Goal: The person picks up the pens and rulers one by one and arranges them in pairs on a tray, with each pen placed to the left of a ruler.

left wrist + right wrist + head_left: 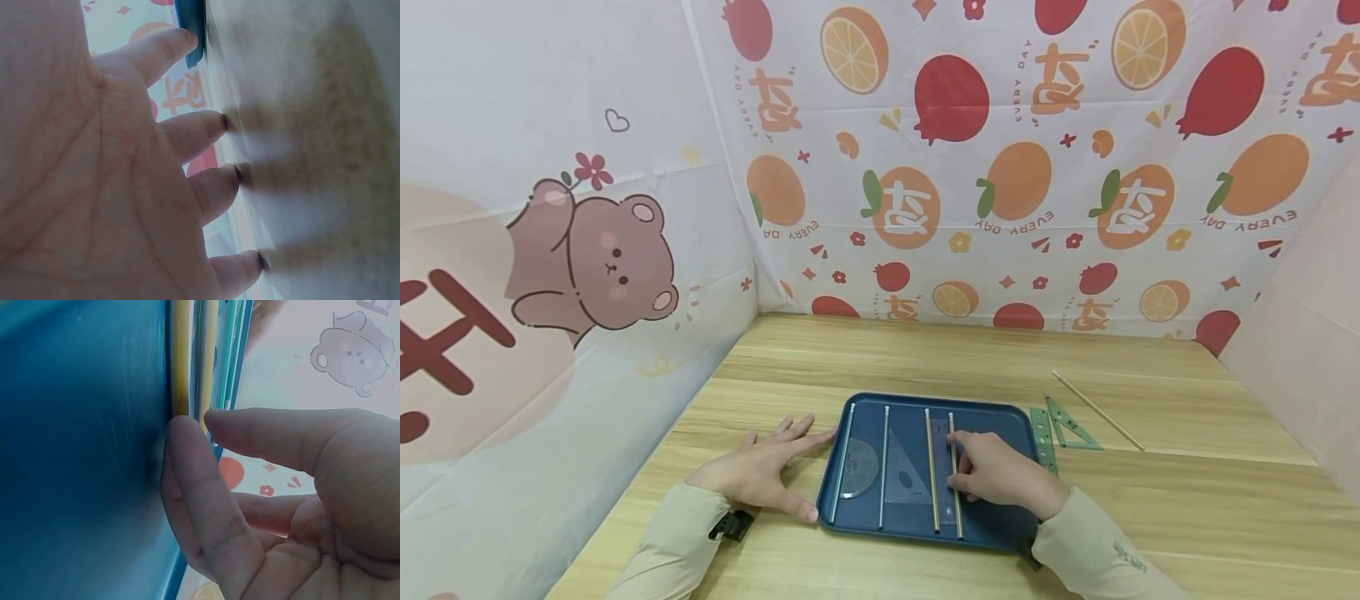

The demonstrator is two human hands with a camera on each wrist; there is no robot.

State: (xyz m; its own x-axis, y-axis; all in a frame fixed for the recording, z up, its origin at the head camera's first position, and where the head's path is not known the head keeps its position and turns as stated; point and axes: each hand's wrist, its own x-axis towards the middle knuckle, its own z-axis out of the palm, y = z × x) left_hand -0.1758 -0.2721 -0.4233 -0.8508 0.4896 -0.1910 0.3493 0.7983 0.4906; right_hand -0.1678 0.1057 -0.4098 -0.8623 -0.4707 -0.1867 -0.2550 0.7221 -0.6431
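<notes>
A dark blue tray [992, 533] lies on the table, holding a clear protractor [860, 468], a clear set square [904, 483] and a clear straight ruler [940, 467]. Two teal pencils and two gold pencils lie lengthwise among them. My right hand [1000, 473] is over the rightmost gold pencil [959, 508]; index finger and thumb touch it at separate spots along its length. In the right wrist view, the index fingertip [185, 431] meets this pencil, with a gap to the thumb. My left hand [763, 471] spreads beside the tray, thumb and index finger at its left edge, other fingertips on the table.
Right of the tray lie a green ruler [1042, 437], partly beside its rim, and a green set square [1071, 429]. Another gold pencil [1099, 411] lies slanted farther right on the wooden table [1187, 500]. Printed cloths hang behind and at both sides.
</notes>
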